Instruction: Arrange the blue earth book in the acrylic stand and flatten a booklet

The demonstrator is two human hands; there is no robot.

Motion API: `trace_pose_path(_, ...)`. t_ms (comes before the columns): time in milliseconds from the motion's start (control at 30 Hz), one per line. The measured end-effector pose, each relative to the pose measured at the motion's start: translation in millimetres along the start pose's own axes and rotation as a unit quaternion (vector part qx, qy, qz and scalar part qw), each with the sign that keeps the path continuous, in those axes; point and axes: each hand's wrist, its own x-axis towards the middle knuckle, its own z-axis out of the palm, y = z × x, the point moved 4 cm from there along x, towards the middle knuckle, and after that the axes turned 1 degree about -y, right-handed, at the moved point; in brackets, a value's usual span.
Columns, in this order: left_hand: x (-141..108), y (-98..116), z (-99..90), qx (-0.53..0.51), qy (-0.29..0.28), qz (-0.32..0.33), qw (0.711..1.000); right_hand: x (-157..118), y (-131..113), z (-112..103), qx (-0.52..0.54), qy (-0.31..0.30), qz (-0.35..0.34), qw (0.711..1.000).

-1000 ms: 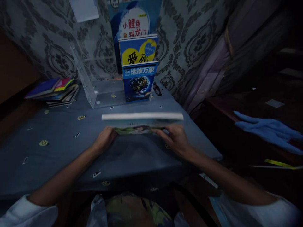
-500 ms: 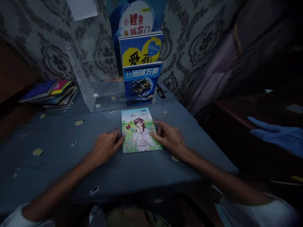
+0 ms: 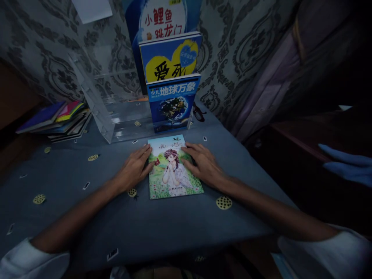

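A thin paperback book (image 3: 174, 176) lies flat on the cloth, its cover showing a drawn figure in a green meadow. My left hand (image 3: 136, 164) rests at its left edge, fingers stretched out with the tips on the cover's upper left. Across from it, my right hand (image 3: 203, 161) lies over the right edge, fingers and thumb apart on the cover. Neither hand is closed round the book. Just behind it, a blue book with a globe (image 3: 173, 108) stands upright, in front of a blue and yellow book (image 3: 151, 58) and a taller blue book (image 3: 162, 19).
A clear plastic rack (image 3: 99, 108) stands left of the upright books. Farther left is a pile of books (image 3: 58, 120). Dark glasses (image 3: 199, 113) lie by the right table edge. A blue-gloved hand (image 3: 348, 162) shows at far right. Grey tablecloth (image 3: 162, 228) covers the table.
Both my hands have slid farther up the book's sides. My left fingers, curled before, are now stretched onto the cover. The view has shifted slightly, and the gloved hand sits farther right.
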Motion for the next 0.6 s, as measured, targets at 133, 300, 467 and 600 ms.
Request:
trace_pose_path(133, 18.1, -13.6, 1.5, -0.009, 0.017, 0.008, 1.0, 9.7, 11.0, 7.0, 0.038, -0.012, -0.015, 0.999)
trace_pose_path(300, 24.6, -15.7, 2.9, -0.005, 0.045, 0.027, 0.999, 13.3, 20.8, 6.5, 0.069, -0.017, -0.029, 0.997)
trace_pose_path(467, 26.3, -12.6, 0.7, 0.003, 0.064, 0.054, 0.996, 13.2, 23.2, 6.7, 0.073, -0.031, -0.041, 0.996)
trace_pose_path(600, 33.1, -8.4, 0.3, 0.003, 0.051, 0.088, 0.995, 12.4, 23.9, 6.7, 0.067, -0.036, -0.043, 0.996)
